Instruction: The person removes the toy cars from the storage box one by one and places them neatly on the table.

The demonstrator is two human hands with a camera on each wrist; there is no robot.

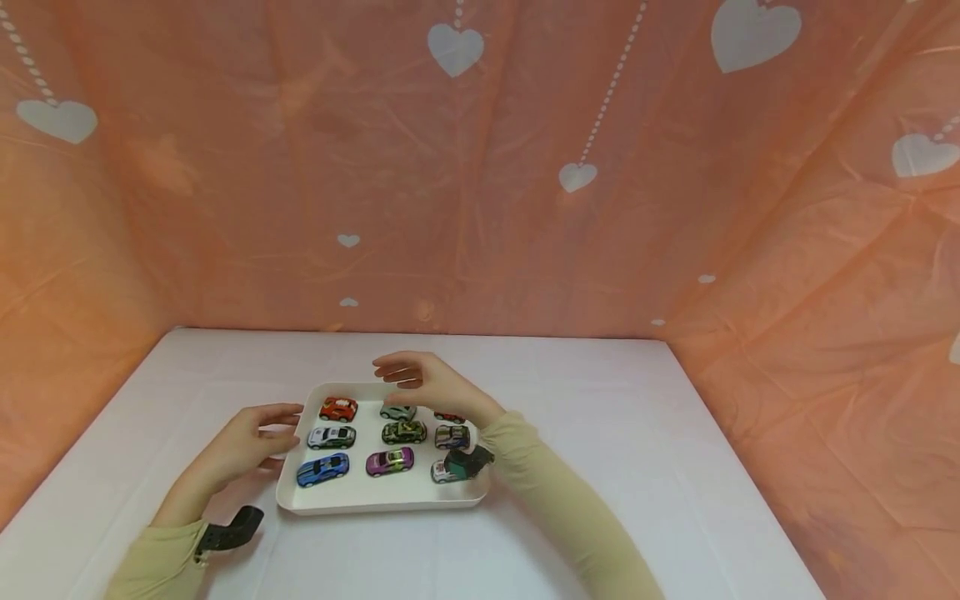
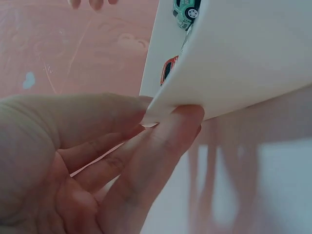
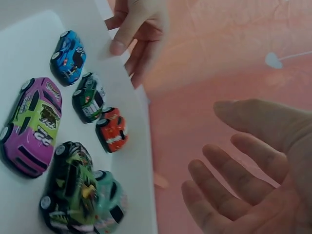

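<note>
A white tray (image 1: pixel 382 495) holds several toy cars in three columns. My left hand (image 1: pixel 242 437) pinches the tray's left edge between thumb and fingers, as the left wrist view shows up close. Nearest it are a red car (image 1: pixel 338 409), a white-and-green car (image 1: pixel 330 437) and a blue car (image 1: pixel 322 470). Over the tray's far side hovers my right hand (image 1: pixel 423 379), fingers loosely spread and holding nothing. Below it lie a pale green car (image 1: pixel 398 412), a camouflage car (image 1: pixel 403 432) and a purple car (image 1: pixel 390 462). My right wrist partly hides a white car (image 1: pixel 442 472).
The tray is on a white-covered table (image 1: pixel 600 467). Behind and beside it hangs an orange-pink curtain (image 1: pixel 465 250) with white hearts. A dark patterned car (image 1: pixel 452 437) and a partly hidden red one are in the tray's right column. Each wrist wears a black strap.
</note>
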